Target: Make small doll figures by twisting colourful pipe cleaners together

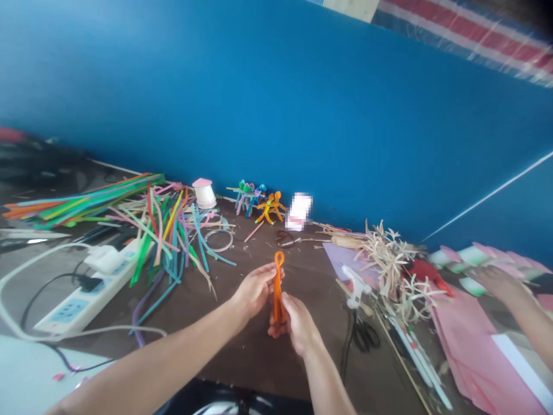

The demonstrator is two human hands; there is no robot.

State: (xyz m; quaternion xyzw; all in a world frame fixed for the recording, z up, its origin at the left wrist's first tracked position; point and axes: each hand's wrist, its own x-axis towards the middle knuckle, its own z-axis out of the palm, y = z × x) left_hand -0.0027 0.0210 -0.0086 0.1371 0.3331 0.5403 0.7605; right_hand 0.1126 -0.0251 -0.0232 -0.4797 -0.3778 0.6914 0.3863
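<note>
Above the middle of the brown table I hold a bundle of orange pipe cleaners, with a small loop at its upper end and strands hanging down. My left hand pinches the bundle just below the loop. Lower down, my right hand has its thumb and fingers closed round the strands. Beyond my hands stand small pipe-cleaner figures, one orange and yellow and others blue and green. A dark pair of scissors lies between them and my hands.
At left lie loose coloured pipe cleaners, a power strip with cables, and a white cup. To the right are a white glue gun, dried husk flowers and pink sheets. Another person's hand reaches in there.
</note>
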